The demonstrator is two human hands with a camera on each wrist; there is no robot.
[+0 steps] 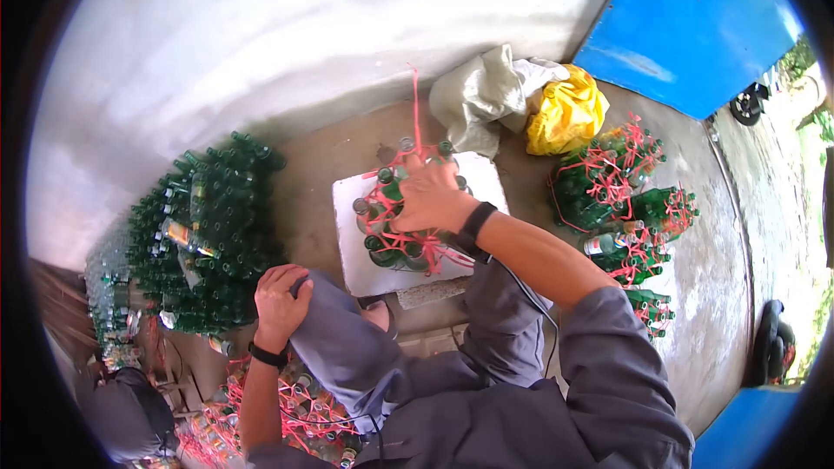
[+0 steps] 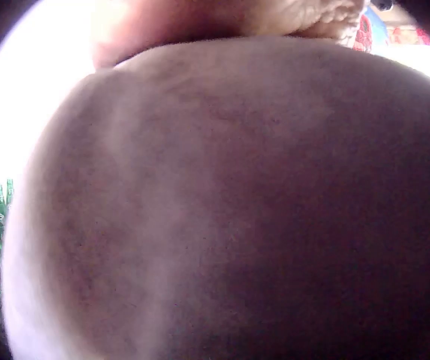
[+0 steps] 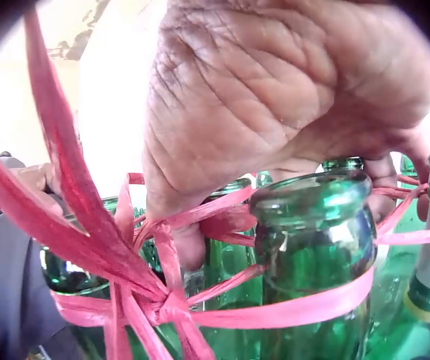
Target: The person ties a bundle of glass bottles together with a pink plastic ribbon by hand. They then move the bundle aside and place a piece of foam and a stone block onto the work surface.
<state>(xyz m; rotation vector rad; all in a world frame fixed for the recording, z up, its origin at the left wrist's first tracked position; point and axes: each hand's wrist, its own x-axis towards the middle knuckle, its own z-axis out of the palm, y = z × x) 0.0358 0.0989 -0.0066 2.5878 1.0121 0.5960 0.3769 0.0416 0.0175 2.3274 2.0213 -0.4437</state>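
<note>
1. The right hand (image 1: 434,200) is in the middle of the head view. It lies on top of a bunch of green bottles (image 1: 382,256).
2. The hand is nearly closed. In the right wrist view its fingers (image 3: 189,247) curl down between the bottle necks and hook the red string (image 3: 290,307).
3. The red string goes round the bottle necks and is knotted at the lower left of that view. One long end runs up to the upper left.
4. The bunch stands on a white board (image 1: 347,239) on the floor, just in front of the person's legs.
5. The left hand (image 1: 280,300) is lower left of the middle in the head view. Its fingers bend over the knee (image 1: 334,313) in grey trousers and hold nothing else.
6. The left wrist view shows almost only the grey cloth.
7. A big pile of loose bottles (image 1: 208,234) lies at the left. Tied bunches (image 1: 608,178) lie at the right.
8. A yellow bag (image 1: 569,113) and a pale sack (image 1: 482,91) lie at the top, near a blue door (image 1: 695,26).
</note>
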